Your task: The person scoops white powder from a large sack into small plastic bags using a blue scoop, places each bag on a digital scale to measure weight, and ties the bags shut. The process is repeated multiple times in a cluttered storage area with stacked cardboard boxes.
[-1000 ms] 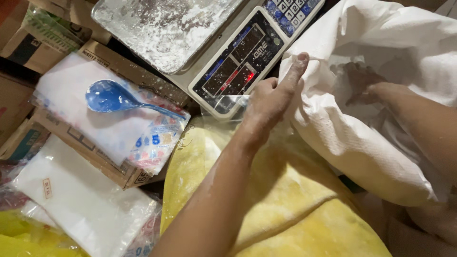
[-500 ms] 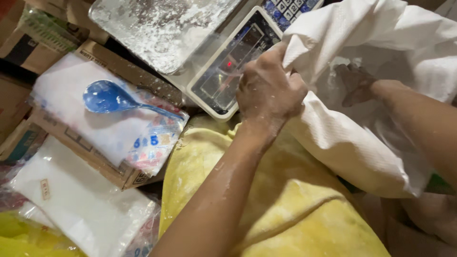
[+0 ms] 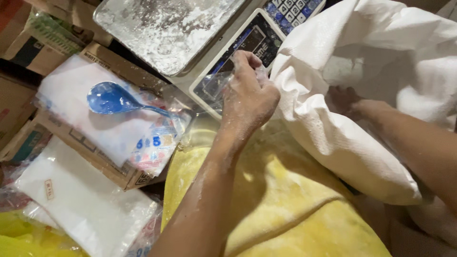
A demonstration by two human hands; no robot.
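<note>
White woven cloth made up the big sack (image 3: 362, 143), slumped against a yellow sack (image 3: 285, 209) beside the powder-dusted scale (image 3: 190, 43). The left hand (image 3: 250, 95) was clenched on the sack's rim and a clear plastic bag (image 3: 216, 85). The right hand (image 3: 345, 100) reached inside the sack, its grip impossible to tell. A blue spoon (image 3: 112, 98) lay well apart.

Blue plastic spoon (image 3: 112, 98) on packets, dusty scale tray (image 3: 162, 28), cardboard boxes (image 3: 28, 43)

Cardboard boxes (image 3: 28, 52) crowd the dim left side under warm light.
</note>
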